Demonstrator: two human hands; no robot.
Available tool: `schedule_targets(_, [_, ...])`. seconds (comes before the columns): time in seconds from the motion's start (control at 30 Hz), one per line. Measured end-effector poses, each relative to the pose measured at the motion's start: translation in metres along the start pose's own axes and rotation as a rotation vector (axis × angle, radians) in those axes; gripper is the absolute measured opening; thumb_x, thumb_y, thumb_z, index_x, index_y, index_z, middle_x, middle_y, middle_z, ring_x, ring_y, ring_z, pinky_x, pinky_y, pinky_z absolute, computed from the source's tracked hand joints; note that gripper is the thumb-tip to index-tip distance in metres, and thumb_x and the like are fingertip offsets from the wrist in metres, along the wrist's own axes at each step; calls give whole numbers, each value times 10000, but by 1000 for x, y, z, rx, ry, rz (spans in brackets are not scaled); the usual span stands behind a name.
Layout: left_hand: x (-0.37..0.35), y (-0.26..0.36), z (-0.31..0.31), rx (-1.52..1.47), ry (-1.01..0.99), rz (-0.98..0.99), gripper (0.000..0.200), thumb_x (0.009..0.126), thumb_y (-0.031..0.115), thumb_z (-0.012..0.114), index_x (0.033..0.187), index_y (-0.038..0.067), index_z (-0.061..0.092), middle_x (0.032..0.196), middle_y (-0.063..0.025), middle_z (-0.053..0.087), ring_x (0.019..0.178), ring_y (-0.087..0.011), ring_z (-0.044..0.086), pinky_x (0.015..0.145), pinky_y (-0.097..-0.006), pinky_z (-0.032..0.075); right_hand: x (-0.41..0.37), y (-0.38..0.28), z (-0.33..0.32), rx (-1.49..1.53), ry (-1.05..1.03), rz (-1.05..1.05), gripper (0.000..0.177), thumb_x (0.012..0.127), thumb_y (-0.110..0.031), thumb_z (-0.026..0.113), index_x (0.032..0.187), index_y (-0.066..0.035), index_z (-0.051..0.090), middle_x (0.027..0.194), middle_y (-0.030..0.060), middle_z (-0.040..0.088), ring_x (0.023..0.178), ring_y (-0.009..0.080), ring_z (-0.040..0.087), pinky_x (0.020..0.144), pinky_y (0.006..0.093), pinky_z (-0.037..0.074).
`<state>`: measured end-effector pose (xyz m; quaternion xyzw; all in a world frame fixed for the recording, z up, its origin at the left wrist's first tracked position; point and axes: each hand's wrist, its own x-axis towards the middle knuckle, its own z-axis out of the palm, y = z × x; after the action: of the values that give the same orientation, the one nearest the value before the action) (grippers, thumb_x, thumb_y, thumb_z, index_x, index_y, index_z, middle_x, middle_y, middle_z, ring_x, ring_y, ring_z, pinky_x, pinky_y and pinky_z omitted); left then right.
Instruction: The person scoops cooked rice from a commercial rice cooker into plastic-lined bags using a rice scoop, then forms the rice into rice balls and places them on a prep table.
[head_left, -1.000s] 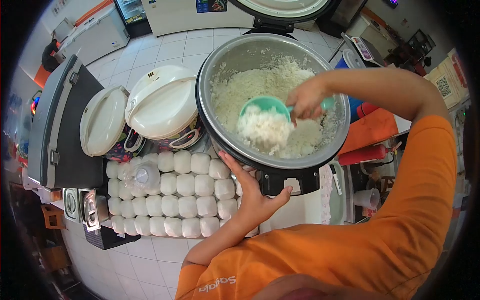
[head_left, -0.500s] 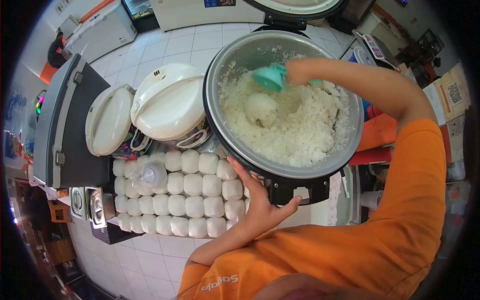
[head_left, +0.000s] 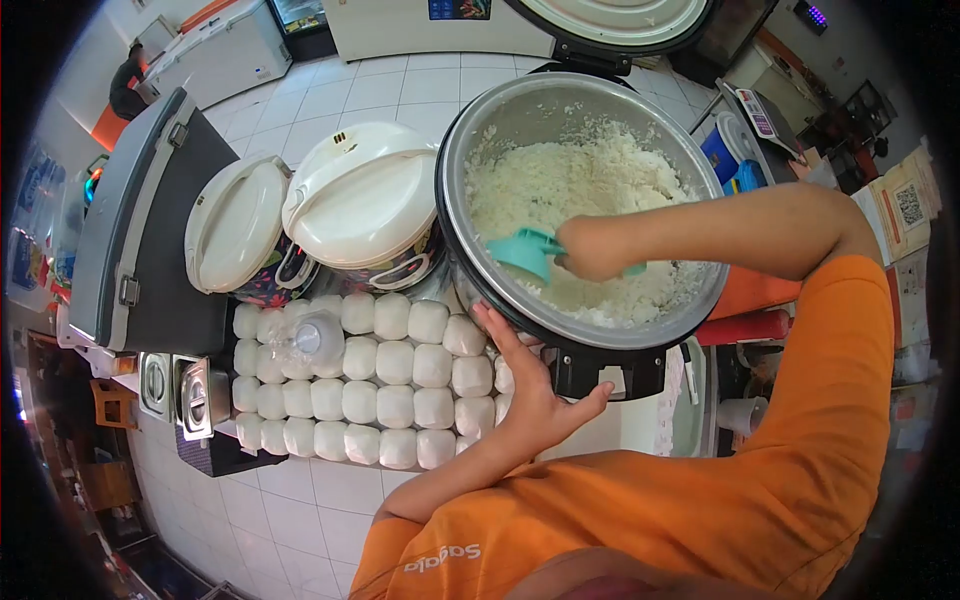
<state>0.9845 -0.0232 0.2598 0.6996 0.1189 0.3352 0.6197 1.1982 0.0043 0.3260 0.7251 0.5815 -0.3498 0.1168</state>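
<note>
My right hand [head_left: 598, 247] is closed around the handle of a teal scoop [head_left: 522, 254], low over the rice near the left front wall of the pot. Loose white rice [head_left: 590, 172] fills much of the large rice cooker [head_left: 512, 108], some grains clinging to its inner wall. Against the cooker's outer side rests my left hand [head_left: 540, 398], fingers stretched and thumb apart, beside the black cooker handle [head_left: 652, 374]. To its left lie rows of wrapped rice portions [head_left: 378, 360]. The scoop's contents are hidden from view.
Two white-lidded food containers [head_left: 365, 195] stand left of the cooker, beside a grey cooler box [head_left: 150, 230]. A clear plastic bottle [head_left: 315, 338] lies on the wrapped portions. Behind the pot is its raised lid [head_left: 620, 15]. Metal pans [head_left: 197, 398] sit at left; a person [head_left: 128, 85] is far back.
My right hand has brought the scoop from the pot's far side toward its left front wall. The rounded rice mound seen earlier no longer shows. My left hand stays against the cooker.
</note>
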Motion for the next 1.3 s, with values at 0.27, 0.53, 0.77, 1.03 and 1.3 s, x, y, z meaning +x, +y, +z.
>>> schedule_targets(0.27, [-5,-8,3,0,22,-22,1355,648,328,806,1355,-8,-300,1403,-279,-329,1367,-365,-166,1040,-454,299,-56,3,-14,366,-224,146,340,915,-278,506,763,22,553,535,66,486,450,175,485,438,335,408])
schedule_targets(0.53, [-5,-9,4,-9,21,-34,1349,646,315,809,1358,-8,-291,1415,-261,-321,1370,-350,-167,1036,-471,306,-106,10,-37,593,-277,126,280,928,-249,484,758,-27,482,534,-1,400,443,106,407,411,289,348])
schedule_targets(0.77, [-6,-2,3,20,41,-35,1307,664,318,791,1367,-37,-253,1427,-288,-272,1365,-390,-175,1085,-492,156,-126,31,-49,817,-131,96,234,904,-207,485,780,-8,501,541,-6,423,405,109,420,403,287,369])
schedule_targets(1.03, [-10,4,2,391,34,-30,1252,689,140,753,1367,8,-291,1480,-207,-187,1386,-293,-7,1099,-432,196,-5,43,-8,0,393,95,237,826,-130,535,724,67,619,678,232,626,623,305,638,573,427,496])
schedule_targets(1.3, [-7,6,5,35,40,-27,1247,701,146,744,1366,31,-305,1472,-195,-209,1378,-292,46,1097,-483,193,43,50,-48,-207,72,231,186,763,-70,535,716,72,646,714,206,638,663,286,641,583,416,496])
